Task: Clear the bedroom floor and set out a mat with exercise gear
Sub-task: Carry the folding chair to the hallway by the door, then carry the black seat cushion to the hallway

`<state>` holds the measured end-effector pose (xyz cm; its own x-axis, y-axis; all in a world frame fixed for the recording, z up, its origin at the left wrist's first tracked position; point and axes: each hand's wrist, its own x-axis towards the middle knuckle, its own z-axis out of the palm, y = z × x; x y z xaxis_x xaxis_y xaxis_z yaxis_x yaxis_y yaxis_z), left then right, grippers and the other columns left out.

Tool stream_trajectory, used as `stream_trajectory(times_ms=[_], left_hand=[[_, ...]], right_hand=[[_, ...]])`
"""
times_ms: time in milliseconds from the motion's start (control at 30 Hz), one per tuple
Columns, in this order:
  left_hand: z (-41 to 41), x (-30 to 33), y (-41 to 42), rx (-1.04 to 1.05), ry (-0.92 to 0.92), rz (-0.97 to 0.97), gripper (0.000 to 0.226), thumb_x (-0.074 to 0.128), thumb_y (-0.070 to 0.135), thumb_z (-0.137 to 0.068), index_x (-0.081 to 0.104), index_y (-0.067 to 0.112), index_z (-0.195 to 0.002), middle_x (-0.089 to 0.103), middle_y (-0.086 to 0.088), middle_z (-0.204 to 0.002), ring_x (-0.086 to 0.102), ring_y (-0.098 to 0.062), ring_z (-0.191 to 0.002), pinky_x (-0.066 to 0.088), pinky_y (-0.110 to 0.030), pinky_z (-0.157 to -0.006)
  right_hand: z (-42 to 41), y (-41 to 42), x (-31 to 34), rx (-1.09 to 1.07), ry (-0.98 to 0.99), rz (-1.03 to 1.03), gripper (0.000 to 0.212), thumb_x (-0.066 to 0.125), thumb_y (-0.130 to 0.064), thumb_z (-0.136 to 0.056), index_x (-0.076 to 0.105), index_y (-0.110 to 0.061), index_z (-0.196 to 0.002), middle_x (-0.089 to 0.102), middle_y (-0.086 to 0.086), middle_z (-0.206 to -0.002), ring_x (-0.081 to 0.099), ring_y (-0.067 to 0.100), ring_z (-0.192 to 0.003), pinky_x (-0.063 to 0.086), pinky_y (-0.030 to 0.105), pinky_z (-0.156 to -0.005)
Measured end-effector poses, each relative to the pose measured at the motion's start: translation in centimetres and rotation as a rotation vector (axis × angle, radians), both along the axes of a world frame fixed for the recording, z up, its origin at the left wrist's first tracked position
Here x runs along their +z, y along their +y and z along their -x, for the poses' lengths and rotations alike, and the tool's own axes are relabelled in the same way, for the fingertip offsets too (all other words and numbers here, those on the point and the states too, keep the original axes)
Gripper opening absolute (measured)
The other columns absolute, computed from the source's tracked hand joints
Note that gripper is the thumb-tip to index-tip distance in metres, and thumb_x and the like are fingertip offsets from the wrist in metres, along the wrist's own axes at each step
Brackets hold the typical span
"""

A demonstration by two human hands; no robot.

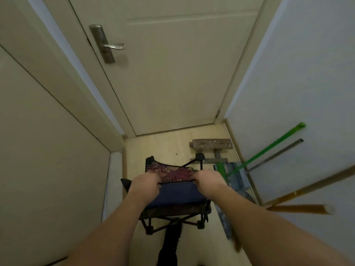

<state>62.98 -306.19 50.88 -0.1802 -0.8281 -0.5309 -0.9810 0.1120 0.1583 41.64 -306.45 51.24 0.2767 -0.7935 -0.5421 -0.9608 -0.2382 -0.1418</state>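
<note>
Bare floor (153,146) lies open left of the wooden stool (211,144); broom handles (269,148) crowd the right wall.

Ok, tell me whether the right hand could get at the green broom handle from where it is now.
Probably yes. The right hand grips the folding chair at its back edge, and the green broom handle leans on the wall just to its right with nothing between them. It would have to let go of the chair first.

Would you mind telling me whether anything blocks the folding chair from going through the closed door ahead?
Both hands, left and right, grip the folding chair. The closed door itself blocks the way; the bare floor before it looks free, with a wooden stool off to the right.
</note>
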Motion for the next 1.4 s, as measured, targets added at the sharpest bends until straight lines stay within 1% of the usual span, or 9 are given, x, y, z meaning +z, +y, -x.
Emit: stream_trajectory(times_ms=[267,433,600,767,867,933,1033,1233,1400], left_hand=[[-2.0,-8.6,-11.6,0.025,0.022,-0.102,0.021,0.051,0.025,-0.096,0.069,0.013,-0.098,0.068,-0.005,-0.101,0.064,-0.023,-0.093,0.048,-0.03,-0.072],[-1.8,-15.5,-13.5,0.03,-0.005,-0.214,0.022,0.048,0.023,-0.097,0.068,0.016,-0.1,0.067,-0.005,-0.101,0.064,-0.024,-0.094,0.048,-0.03,-0.074],[-1.0,-17.8,-13.6,0.002,-0.024,-0.286,0.027,0.044,0.007,-0.092,0.068,0.015,-0.101,0.066,-0.005,-0.103,0.063,-0.024,-0.096,0.047,-0.03,-0.075],[1.1,-16.9,-14.5,-0.048,0.078,-0.43,0.022,0.045,0.009,-0.093,0.066,0.006,-0.099,0.065,-0.011,-0.106,0.061,-0.027,-0.098,0.052,-0.035,-0.086],[3.0,-15.1,-14.9,-0.091,0.12,-0.421,0.022,0.043,0.011,-0.096,0.064,0.006,-0.1,0.063,-0.011,-0.101,0.06,-0.028,-0.1,0.045,-0.031,-0.08],[4.5,-13.6,-14.9,-0.121,0.142,-0.386,0.021,0.04,0.012,-0.098,0.061,0.008,-0.098,0.059,-0.008,-0.093,0.06,-0.029,-0.101,0.039,-0.028,-0.075],[6.7,-11.9,-14.4,-0.184,0.169,-0.328,0.023,0.04,0.018,-0.1,0.059,0.006,-0.106,0.061,-0.012,-0.109,0.057,-0.027,-0.102,0.042,-0.03,-0.08],[12.2,-8.7,-10.9,-0.447,0.113,-0.286,0.029,0.039,0.023,-0.101,0.054,0.006,-0.12,0.058,-0.012,-0.124,0.055,-0.026,-0.113,0.044,-0.033,-0.091],[18.3,-5.3,-5.8,-0.681,0.075,-0.28,0.033,0.039,0.026,-0.101,0.049,0.006,-0.125,0.052,-0.014,-0.129,0.052,-0.03,-0.116,0.046,-0.038,-0.094]], right_hand=[[-3.4,-12.5,-7.3,-0.106,0.059,-0.144,0.024,0.05,-0.011,-0.09,0.066,-0.015,-0.109,0.065,0.01,-0.108,0.062,0.029,-0.099,0.05,0.035,-0.078],[-3.9,-13.9,-13.4,-0.121,0.085,-0.176,0.027,0.05,-0.008,-0.088,0.068,-0.016,-0.106,0.068,0.011,-0.103,0.062,0.031,-0.098,0.05,0.034,-0.079],[-3.8,-14.4,-15.6,-0.249,0.018,-0.231,0.029,0.047,-0.007,-0.088,0.064,-0.015,-0.11,0.065,0.011,-0.11,0.06,0.031,-0.103,0.046,0.031,-0.081],[-2.0,-13.1,-13.9,-0.441,-0.086,-0.312,0.033,0.051,-0.019,-0.091,0.056,-0.014,-0.124,0.057,0.01,-0.126,0.054,0.03,-0.115,0.047,0.035,-0.093],[-0.2,-11.7,-11.7,-0.507,-0.059,-0.321,0.031,0.054,-0.024,-0.091,0.053,-0.014,-0.12,0.055,0.008,-0.125,0.053,0.028,-0.114,0.046,0.034,-0.093],[0.9,-10.5,-10.3,-0.567,-0.044,-0.334,0.038,0.053,-0.024,-0.092,0.049,-0.015,-0.128,0.051,0.009,-0.131,0.05,0.028,-0.119,0.043,0.034,-0.096],[2.1,-8.8,-8.9,-0.654,-0.049,-0.369,0.05,0.051,-0.023,-0.093,0.039,-0.009,-0.139,0.047,0.013,-0.137,0.045,0.03,-0.126,0.041,0.035,-0.102],[5.4,-2.6,-5.4,-0.854,-0.119,-0.336,0.044,0.053,-0.022,-0.091,0.045,-0.007,-0.131,0.047,0.015,-0.134,0.046,0.031,-0.123,0.042,0.034,-0.099],[9.8,5.5,-3.8,-1.045,-0.188,-0.261,0.057,0.054,-0.027,-0.082,0.041,-0.017,-0.137,0.048,0.01,-0.137,0.05,0.029,-0.121,0.045,0.035,-0.098]])
